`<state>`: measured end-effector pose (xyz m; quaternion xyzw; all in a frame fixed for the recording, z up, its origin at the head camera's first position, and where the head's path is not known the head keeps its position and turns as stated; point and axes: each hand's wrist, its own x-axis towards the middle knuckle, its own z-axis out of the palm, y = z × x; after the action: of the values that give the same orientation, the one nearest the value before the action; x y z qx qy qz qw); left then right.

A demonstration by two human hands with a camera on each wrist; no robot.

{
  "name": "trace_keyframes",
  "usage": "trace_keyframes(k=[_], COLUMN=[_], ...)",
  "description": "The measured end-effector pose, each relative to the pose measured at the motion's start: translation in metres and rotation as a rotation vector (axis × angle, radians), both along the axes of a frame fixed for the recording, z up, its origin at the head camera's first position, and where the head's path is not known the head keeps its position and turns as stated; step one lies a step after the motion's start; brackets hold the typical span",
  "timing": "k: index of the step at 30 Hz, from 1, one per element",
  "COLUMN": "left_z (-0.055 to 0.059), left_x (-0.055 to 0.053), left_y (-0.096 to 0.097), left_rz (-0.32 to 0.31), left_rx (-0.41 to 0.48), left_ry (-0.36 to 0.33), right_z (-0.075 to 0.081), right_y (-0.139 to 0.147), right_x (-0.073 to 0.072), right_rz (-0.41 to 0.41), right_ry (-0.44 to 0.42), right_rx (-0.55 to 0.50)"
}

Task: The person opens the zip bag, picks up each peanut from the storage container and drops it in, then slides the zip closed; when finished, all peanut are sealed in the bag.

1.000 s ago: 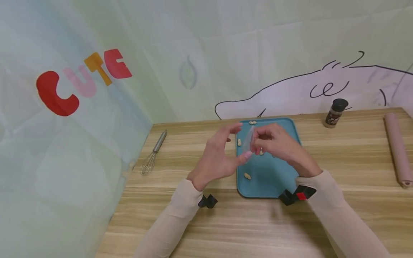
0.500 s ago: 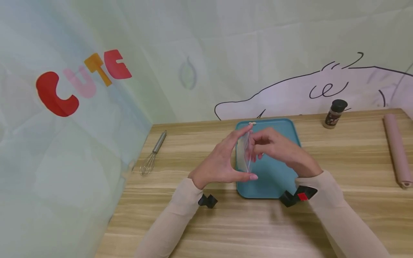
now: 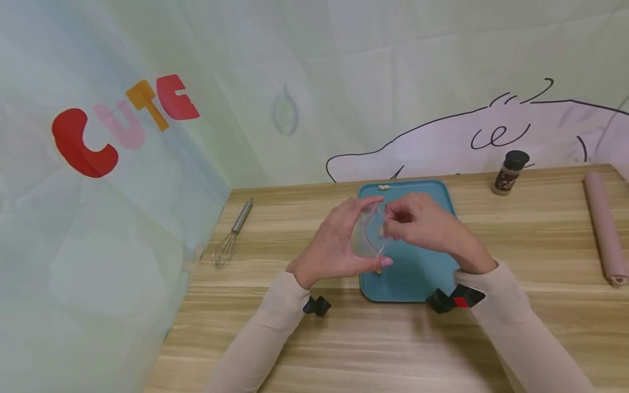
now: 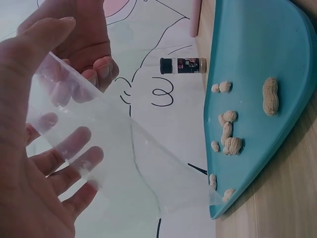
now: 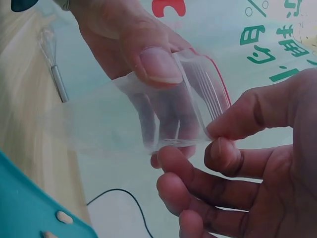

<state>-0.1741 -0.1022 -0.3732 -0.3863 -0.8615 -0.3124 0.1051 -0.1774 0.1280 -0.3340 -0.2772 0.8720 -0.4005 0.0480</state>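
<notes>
A clear zip-lock bag (image 5: 114, 119) with a red line along its mouth hangs in the air over the blue tray (image 3: 408, 281). My left hand (image 3: 331, 245) holds the bag's mouth between thumb and fingers, which span its two ends. On the other side, my right hand (image 3: 422, 224) pinches the bag's edge between thumb and index finger, as the right wrist view shows. The mouth stands apart in the head view. No contents show in the bag. Several peanuts (image 4: 270, 96) in their shells lie on the tray, most hidden behind my hands in the head view.
A whisk (image 3: 233, 232) lies on the wooden table (image 3: 295, 349) at the left. Behind the tray to the right stands a black-capped spice bottle (image 3: 509, 173). Farther right lies a pink rolled mat (image 3: 606, 229). A printed cloth (image 3: 304, 82) rises behind the table.
My left hand, earlier spread beside the bag that my right hand held, has taken hold of the bag's mouth. My right hand has drawn its side slightly outward, and the mouth has widened.
</notes>
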Motion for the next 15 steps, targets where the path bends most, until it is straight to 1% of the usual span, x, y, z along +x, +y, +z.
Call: trace_keyframes(k=[5, 7, 12, 15], left_z=[0.001, 0.001, 0.004, 0.008], left_x=[0.000, -0.001, -0.004, -0.007], left_y=[0.000, -0.001, -0.007, -0.014], left_rz=[0.017, 0.021, 0.029, 0.028], left_rx=[-0.004, 0.006, 0.051, 0.092], left_ry=[0.022, 0.024, 0.007, -0.014], right_z=[0.005, 0.006, 0.009, 0.008], right_y=[0.002, 0.003, 0.009, 0.011], right_x=[0.003, 0.004, 0.003, 0.001], right_rz=[-0.013, -0.012, -0.027, -0.035], right_ry=[0.038, 0.033, 0.007, 0.000], right_rx=[0.009, -0.002, -0.040, -0.041])
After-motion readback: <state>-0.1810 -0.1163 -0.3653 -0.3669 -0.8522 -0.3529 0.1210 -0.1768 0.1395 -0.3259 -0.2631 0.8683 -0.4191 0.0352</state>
